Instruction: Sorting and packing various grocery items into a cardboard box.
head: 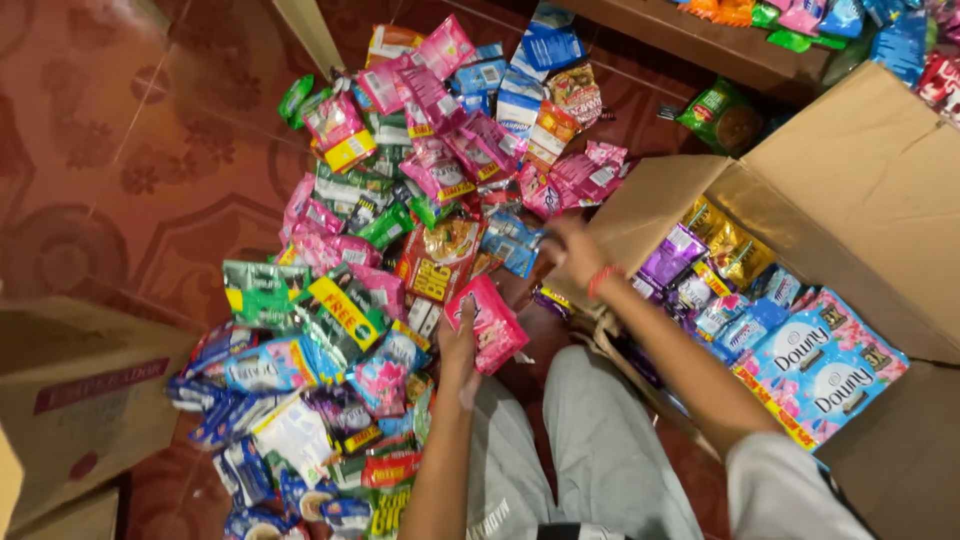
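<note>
A person seated on a red patterned floor (130, 150) sorts small sachets and packets, seen from above. The left hand (458, 345) has its fingers closed around a pink sachet (492, 325), held just above the near edge of a wide heap of sachets (380, 250) spread across the tiles. The right hand (570, 250) reaches to the heap's right edge, fingers pinched on a blue sachet (515, 240), beside the flap of an open cardboard box (850, 170). Inside the box, along its left wall, lie purple, gold and blue packets, with a strip of blue-and-pink fabric softener sachets (820, 365) at its near corner. A second cardboard box (70, 400) stands at the floor's left edge, and more packets crowd a wooden shelf (700, 40) at the far right. Judging by the spread, most of the stock appears to be out on the floor already, while a fair layer remains in the box; the heap itself looks largely mixed by colour and kind.
</note>
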